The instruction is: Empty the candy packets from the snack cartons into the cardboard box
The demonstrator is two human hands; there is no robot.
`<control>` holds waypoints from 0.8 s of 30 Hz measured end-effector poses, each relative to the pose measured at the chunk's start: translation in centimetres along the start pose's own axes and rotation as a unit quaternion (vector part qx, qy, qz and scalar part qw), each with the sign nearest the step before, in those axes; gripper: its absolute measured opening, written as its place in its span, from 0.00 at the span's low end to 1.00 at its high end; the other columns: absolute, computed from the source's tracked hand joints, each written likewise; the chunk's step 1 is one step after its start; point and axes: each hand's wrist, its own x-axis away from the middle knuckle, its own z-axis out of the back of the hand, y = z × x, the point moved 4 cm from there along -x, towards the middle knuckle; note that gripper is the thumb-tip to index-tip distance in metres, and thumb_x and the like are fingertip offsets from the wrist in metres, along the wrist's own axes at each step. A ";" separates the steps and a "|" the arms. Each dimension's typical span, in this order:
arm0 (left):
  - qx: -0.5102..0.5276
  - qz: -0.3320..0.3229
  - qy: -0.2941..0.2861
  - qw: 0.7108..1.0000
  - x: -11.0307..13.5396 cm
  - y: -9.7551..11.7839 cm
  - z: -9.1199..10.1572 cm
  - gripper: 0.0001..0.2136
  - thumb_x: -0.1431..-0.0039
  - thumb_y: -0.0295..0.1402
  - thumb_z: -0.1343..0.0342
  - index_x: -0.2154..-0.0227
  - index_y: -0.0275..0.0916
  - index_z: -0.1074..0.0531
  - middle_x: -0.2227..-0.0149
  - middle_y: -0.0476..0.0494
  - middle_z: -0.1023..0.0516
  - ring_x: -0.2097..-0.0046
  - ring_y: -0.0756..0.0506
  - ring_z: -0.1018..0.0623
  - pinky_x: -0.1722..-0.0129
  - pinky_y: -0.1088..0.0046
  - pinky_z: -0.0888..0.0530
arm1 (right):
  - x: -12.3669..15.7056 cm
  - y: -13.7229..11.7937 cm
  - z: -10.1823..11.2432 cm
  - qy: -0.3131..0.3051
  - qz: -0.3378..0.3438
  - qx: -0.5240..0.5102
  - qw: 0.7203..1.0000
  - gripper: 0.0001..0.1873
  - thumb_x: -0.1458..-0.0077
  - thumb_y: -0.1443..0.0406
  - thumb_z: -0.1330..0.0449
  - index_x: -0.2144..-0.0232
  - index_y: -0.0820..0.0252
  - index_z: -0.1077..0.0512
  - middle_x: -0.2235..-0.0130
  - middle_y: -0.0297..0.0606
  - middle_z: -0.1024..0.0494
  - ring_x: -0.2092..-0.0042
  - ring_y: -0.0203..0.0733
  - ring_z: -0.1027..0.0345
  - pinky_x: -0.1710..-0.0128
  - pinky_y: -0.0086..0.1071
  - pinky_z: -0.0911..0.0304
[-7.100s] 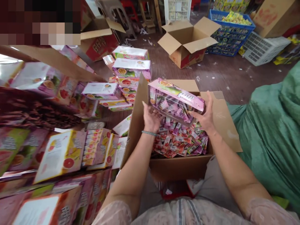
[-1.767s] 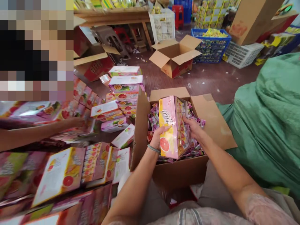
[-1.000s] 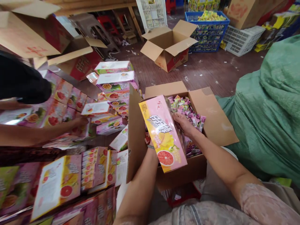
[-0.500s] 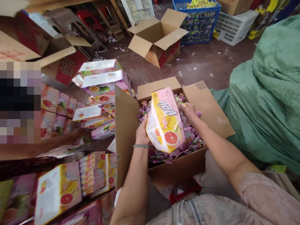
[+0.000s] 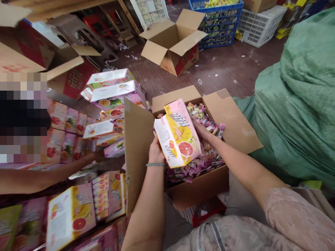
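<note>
My left fingers (image 5: 155, 140) are closed round the left edge of a pink-and-yellow box (image 5: 180, 136), and my right fingers (image 5: 198, 126) grip its other side, though their tips are partly hidden from me. The box is tilted between them, its printed front facing up at me, with half a grapefruit pictured near the lower end and a white panel turned to my left. A beaded bracelet (image 5: 155, 164) sits on my left wrist. Right below the box is a big carton (image 5: 230, 118), its flaps spread, and in it lies a loose heap of small wrapped sticks (image 5: 202, 164), mostly pink and purple. My grey trouser legs (image 5: 238, 195) show by the carton's near side. To my left a white-and-yellow box (image 5: 72, 212) leans among others, just beside a box with rows of small packs showing (image 5: 101, 195). Past these, someone else's arm (image 5: 65, 174) reaches in from the left, its hand blurred near a stack of fruit boxes (image 5: 115, 92). A crumpled green sheet (image 5: 293, 90) bulges on my right. Farther off, on the dark floor (image 5: 222, 66), stand an open carton (image 5: 187, 61), a blue crate (image 5: 220, 26) full of little packets and a white crate (image 5: 258, 26).
</note>
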 end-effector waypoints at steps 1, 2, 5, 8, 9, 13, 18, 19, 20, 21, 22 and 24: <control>0.019 -0.002 -0.009 1.000 0.5 0.3 -0.6 0.25 0.23 0.45 0.47 0.34 0.34 0.25 0.49 0.31 0.13 0.47 0.37 0.13 0.38 0.57 0.20 | 0.1 -0.4 -0.4 -0.021 -0.006 -0.008 1.000 0.30 0.45 0.35 0.32 0.61 0.54 0.20 0.58 0.40 0.15 0.49 0.53 0.24 0.44 0.49 0.28; 0.037 -0.009 -0.011 0.999 1.0 0.7 -1.1 0.25 0.22 0.45 0.49 0.34 0.33 0.25 0.49 0.31 0.14 0.46 0.36 0.14 0.37 0.56 0.20 | 0.2 -0.9 -0.7 -0.041 -0.008 -0.013 0.999 0.31 0.44 0.35 0.33 0.60 0.53 0.20 0.57 0.39 0.15 0.49 0.52 0.24 0.44 0.48 0.28; 0.065 -0.030 0.005 0.997 2.2 1.7 -2.2 0.24 0.20 0.41 0.53 0.34 0.32 0.26 0.53 0.34 0.12 0.49 0.39 0.13 0.37 0.58 0.20 | 0.6 -2.5 -1.1 -0.074 0.021 -0.008 0.997 0.33 0.44 0.33 0.35 0.53 0.51 0.21 0.55 0.37 0.17 0.51 0.50 0.25 0.46 0.44 0.27; 0.058 -0.039 0.018 0.997 2.9 2.0 -2.8 0.22 0.20 0.38 0.54 0.35 0.33 0.25 0.58 0.39 0.12 0.56 0.41 0.12 0.40 0.60 0.18 | 1.1 -3.1 -1.5 -0.083 0.062 0.024 0.994 0.40 0.44 0.31 0.37 0.42 0.49 0.26 0.54 0.38 0.19 0.50 0.51 0.25 0.44 0.47 0.27; 0.057 -0.042 0.019 0.997 3.0 2.0 -2.9 0.22 0.20 0.37 0.54 0.35 0.33 0.24 0.59 0.39 0.12 0.58 0.42 0.12 0.41 0.61 0.18 | 1.3 -3.2 -1.6 -0.083 0.085 0.041 0.992 0.42 0.43 0.30 0.39 0.39 0.49 0.28 0.52 0.39 0.19 0.46 0.53 0.26 0.39 0.49 0.29; 0.034 -0.042 0.029 0.998 3.1 1.8 -2.8 0.23 0.20 0.38 0.56 0.36 0.32 0.24 0.59 0.38 0.12 0.57 0.40 0.12 0.42 0.59 0.17 | 1.8 -3.6 -1.9 -0.033 0.202 0.127 0.971 0.44 0.37 0.30 0.47 0.32 0.49 0.35 0.33 0.47 0.28 0.27 0.56 0.43 0.23 0.54 0.49; 0.015 -0.063 0.027 0.998 2.5 2.1 -2.3 0.23 0.21 0.38 0.54 0.36 0.32 0.24 0.53 0.35 0.12 0.51 0.39 0.13 0.39 0.59 0.19 | 2.3 -4.5 -1.8 0.037 0.252 0.166 0.953 0.39 0.28 0.38 0.52 0.27 0.51 0.41 0.26 0.50 0.37 0.22 0.56 0.52 0.21 0.58 0.55; 0.015 -0.066 0.026 0.997 2.3 2.2 -2.0 0.22 0.22 0.38 0.53 0.36 0.33 0.24 0.53 0.35 0.12 0.51 0.39 0.13 0.40 0.59 0.18 | 2.5 -4.7 -1.9 0.037 0.251 0.168 0.953 0.37 0.27 0.40 0.53 0.27 0.50 0.42 0.26 0.49 0.37 0.22 0.56 0.52 0.21 0.58 0.54; 0.013 -0.063 0.024 0.998 2.0 2.3 -1.7 0.22 0.22 0.38 0.52 0.36 0.34 0.24 0.54 0.36 0.12 0.52 0.39 0.13 0.41 0.59 0.17 | 2.7 -4.9 -2.0 0.037 0.250 0.166 0.953 0.36 0.26 0.41 0.54 0.27 0.49 0.42 0.27 0.48 0.35 0.23 0.55 0.51 0.21 0.58 0.53; 0.007 -0.049 0.019 0.999 1.8 2.3 -1.3 0.21 0.23 0.37 0.52 0.36 0.35 0.23 0.55 0.37 0.12 0.53 0.38 0.13 0.43 0.58 0.16 | 2.9 -5.1 -2.2 0.034 0.252 0.163 0.953 0.35 0.26 0.41 0.54 0.27 0.48 0.42 0.28 0.47 0.34 0.23 0.54 0.50 0.22 0.57 0.52; -0.002 -0.026 0.007 1.000 1.5 2.2 -1.0 0.21 0.24 0.36 0.51 0.36 0.36 0.23 0.57 0.37 0.12 0.54 0.37 0.12 0.45 0.56 0.15 | 3.0 -5.3 -2.3 0.030 0.254 0.159 0.954 0.35 0.26 0.40 0.55 0.27 0.48 0.42 0.28 0.47 0.33 0.23 0.54 0.48 0.22 0.56 0.51; -0.021 0.026 -0.018 0.999 1.1 2.1 -0.3 0.22 0.26 0.33 0.52 0.37 0.37 0.23 0.58 0.37 0.13 0.56 0.35 0.12 0.48 0.52 0.14 | 2.9 -5.1 -2.6 0.021 0.241 0.142 0.960 0.38 0.27 0.37 0.55 0.27 0.48 0.42 0.30 0.47 0.32 0.26 0.53 0.43 0.24 0.54 0.46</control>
